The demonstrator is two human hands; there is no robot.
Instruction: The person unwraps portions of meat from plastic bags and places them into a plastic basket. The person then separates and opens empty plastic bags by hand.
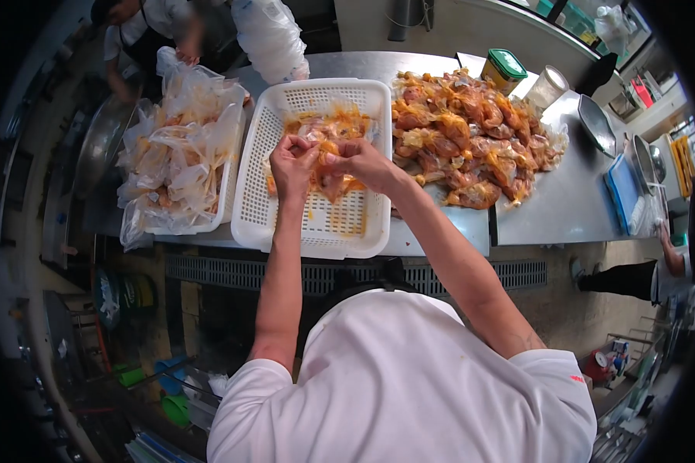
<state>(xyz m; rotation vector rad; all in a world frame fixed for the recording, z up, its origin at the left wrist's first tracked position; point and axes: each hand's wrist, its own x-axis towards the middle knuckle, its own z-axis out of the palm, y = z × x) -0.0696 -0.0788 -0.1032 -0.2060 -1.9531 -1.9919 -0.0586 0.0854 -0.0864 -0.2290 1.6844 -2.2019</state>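
Note:
Over a white perforated basket (pixel 249 174), my left hand (pixel 292 163) and my right hand (pixel 365 163) meet with fingertips pinched close together. Between them is the gathered top of a clear plastic bag (pixel 331 187) with orange-coated meat inside. Whether the top is knotted, I cannot make out. More orange-stained bagged meat (pixel 340 123) lies in the basket just beyond my hands. To the right, a large heap of bagged marinated meat pieces (pixel 471 139) is spread on the metal table.
A second white basket (pixel 228 193) at left overflows with stained plastic bags (pixel 181 154). Behind stand a stack in clear plastic (pixel 269 35), a green-lidded tub (pixel 505 68) and a pale container (pixel 548 86). One person (pixel 150 35) is at the upper left, another (pixel 633 278) at right.

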